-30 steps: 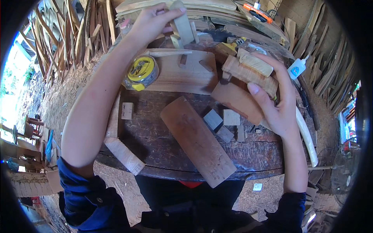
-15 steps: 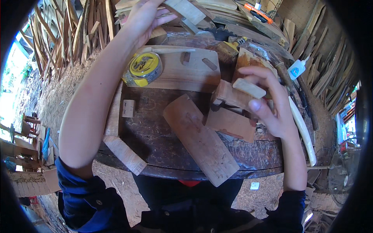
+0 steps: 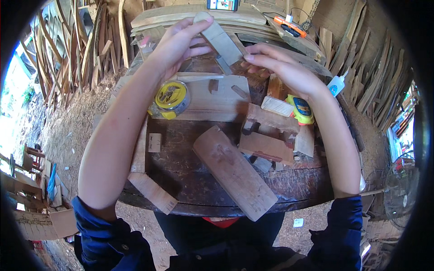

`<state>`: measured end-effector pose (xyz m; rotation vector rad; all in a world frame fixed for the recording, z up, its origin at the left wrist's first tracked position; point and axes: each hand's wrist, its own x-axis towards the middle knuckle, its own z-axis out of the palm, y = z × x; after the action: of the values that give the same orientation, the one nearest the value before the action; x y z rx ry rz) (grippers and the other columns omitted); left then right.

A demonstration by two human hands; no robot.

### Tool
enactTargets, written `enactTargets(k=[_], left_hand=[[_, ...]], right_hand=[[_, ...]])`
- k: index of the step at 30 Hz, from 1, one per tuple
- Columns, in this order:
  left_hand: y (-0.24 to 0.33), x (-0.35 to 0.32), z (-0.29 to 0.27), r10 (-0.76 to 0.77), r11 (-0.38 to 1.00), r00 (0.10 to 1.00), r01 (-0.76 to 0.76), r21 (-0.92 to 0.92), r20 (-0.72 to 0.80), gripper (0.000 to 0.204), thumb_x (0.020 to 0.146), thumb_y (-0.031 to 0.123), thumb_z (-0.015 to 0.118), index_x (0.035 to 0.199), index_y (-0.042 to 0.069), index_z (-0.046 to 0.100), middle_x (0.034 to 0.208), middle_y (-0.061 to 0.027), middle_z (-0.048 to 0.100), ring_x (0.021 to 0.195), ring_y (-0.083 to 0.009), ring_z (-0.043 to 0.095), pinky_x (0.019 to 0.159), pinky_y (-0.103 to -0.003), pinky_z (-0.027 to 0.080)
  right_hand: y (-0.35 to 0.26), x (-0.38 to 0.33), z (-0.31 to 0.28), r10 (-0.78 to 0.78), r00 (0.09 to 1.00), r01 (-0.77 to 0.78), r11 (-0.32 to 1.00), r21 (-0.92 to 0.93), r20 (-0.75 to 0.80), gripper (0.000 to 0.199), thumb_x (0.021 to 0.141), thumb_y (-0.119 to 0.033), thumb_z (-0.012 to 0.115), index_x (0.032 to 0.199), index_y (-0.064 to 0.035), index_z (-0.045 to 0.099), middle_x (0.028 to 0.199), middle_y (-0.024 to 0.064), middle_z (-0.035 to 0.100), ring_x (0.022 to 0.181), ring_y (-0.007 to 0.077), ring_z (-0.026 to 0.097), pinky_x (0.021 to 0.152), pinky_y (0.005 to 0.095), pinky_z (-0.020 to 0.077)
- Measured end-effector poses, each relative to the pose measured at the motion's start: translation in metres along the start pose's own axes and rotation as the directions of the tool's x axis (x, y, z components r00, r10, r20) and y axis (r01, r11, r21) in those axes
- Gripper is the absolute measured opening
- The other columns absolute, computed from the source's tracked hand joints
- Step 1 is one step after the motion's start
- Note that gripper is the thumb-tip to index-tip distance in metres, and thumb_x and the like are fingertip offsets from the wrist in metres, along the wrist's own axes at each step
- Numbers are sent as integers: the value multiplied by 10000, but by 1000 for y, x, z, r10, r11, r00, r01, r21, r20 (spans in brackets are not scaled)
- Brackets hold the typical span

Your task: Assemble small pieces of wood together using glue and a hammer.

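Observation:
Above the far part of the table, my left hand (image 3: 178, 47) grips a pale wooden block (image 3: 222, 44) near its rounded upper end. The block is tilted, and a narrow strip stands off its lower side. My right hand (image 3: 282, 67) reaches in from the right, its fingertips closed at the block's right edge; some fingers are partly hidden. Below it, a small pale wood piece (image 3: 277, 106) rests on a brown notched block (image 3: 267, 118). A board with slots (image 3: 203, 104) lies below my left hand, with a yellow tape measure (image 3: 172, 95) at its left end.
A long brown wood piece (image 3: 235, 174) lies slanted across the dark table (image 3: 190, 194). Nearby are a small block (image 3: 154, 142), a yellow-green tape measure (image 3: 300, 109) and a white glue bottle (image 3: 336, 85). A phone (image 3: 222, 5) and an orange tool (image 3: 290, 26) lie at the back.
My right hand has left the small pale piece on the notched block and moved up and left to the held block. My left hand keeps its grip. The view has shifted slightly.

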<state>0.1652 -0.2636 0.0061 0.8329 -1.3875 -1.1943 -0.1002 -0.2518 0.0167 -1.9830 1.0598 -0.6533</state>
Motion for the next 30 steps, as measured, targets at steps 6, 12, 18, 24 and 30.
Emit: enactTargets(k=[6,12,18,24,30], left_hand=[[-4,5,-2,12,1000,1000,-12,21,14,591,1040,381,643,1470,11,477,1418,-133,601,1319,-254,604,1126,-399,514],[-4,7,-4,10,1000,1000,-10,22,21,595,1032,409,654,1457,20,501,1401,-107,591,1329,-239,581,1149,-398,486],[3,1,-2,8,989,1000,-4,150,-30,663,989,498,696,1425,22,543,1339,-82,607,1204,-165,616,1081,-345,503],[-1,2,1,-12,897,992,-45,440,127,428,952,459,763,1162,88,731,1060,-16,724,980,-78,668,901,-241,529],[-6,-2,11,-66,889,962,-65,454,267,326,883,263,861,1102,52,747,934,20,741,855,-34,649,795,-204,488]], right_hand=[[16,31,3,-21,985,-3,990,138,171,426,1014,-434,672,1241,-73,669,1141,38,728,1064,111,646,985,268,478],[19,32,3,-78,990,54,980,193,115,363,991,-372,727,1170,-59,696,1090,45,736,1020,97,663,964,260,507],[16,30,-10,-70,990,88,984,152,-119,393,882,-458,818,1029,-97,761,985,-24,699,903,87,610,855,241,476],[0,17,-31,-78,951,154,958,241,-298,454,863,-430,831,1129,-71,753,1022,10,693,1011,116,604,909,288,456],[-8,13,-28,-66,946,133,972,194,-318,508,854,-458,841,1189,-92,736,1107,16,701,1106,122,600,942,304,463]])
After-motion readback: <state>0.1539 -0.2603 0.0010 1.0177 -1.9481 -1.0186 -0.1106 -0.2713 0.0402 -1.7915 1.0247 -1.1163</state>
